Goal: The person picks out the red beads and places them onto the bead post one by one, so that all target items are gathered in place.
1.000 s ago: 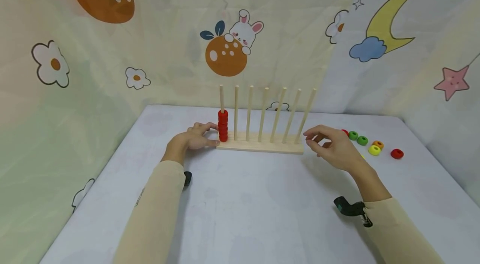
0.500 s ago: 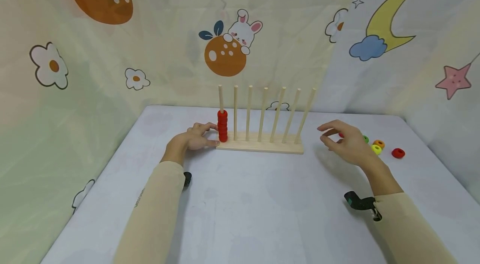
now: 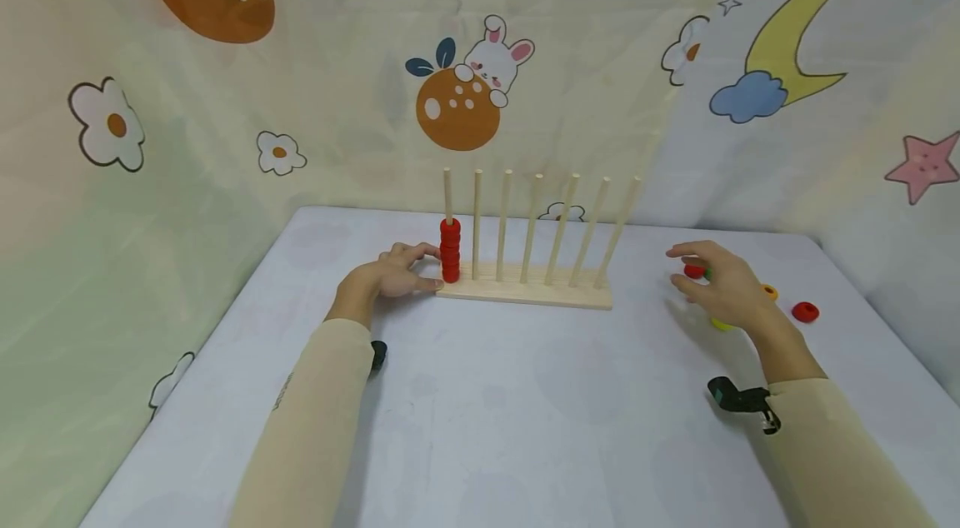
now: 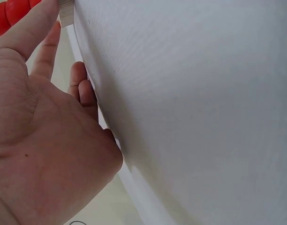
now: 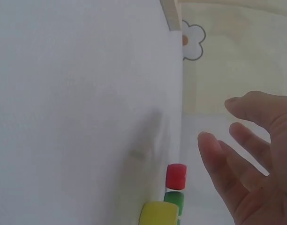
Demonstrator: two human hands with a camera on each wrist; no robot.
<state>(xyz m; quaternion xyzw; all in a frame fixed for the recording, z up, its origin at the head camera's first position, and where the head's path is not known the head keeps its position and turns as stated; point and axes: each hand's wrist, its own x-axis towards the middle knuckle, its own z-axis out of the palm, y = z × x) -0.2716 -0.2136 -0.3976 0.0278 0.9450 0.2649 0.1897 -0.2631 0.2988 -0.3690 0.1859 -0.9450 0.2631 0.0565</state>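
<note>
A pale wooden peg rack (image 3: pixel 525 291) stands on the table, with a row of upright pegs. Several red beads (image 3: pixel 450 251) are stacked on its leftmost peg. My left hand (image 3: pixel 396 271) holds the rack's left end between thumb and index finger; the left wrist view shows the thumb at the end of the base (image 4: pixel 66 14). Apart from the rack on its right side, my right hand (image 3: pixel 716 282) hovers with thumb and fingers spread, nothing between them. Below it lie a red bead (image 5: pixel 176 176), a green bead (image 5: pixel 174 199) and a yellow bead (image 5: pixel 158 214).
Right of my right hand, an orange bead (image 3: pixel 770 291) and another red bead (image 3: pixel 806 311) lie on the white-covered table (image 3: pixel 480 411). Behind the table hangs a printed cloth (image 3: pixel 345 78). The right hand partly hides some beads.
My right hand has moved right, away from the rack's right end to above the loose beads, and its fingers have spread. The left hand stays at the rack.
</note>
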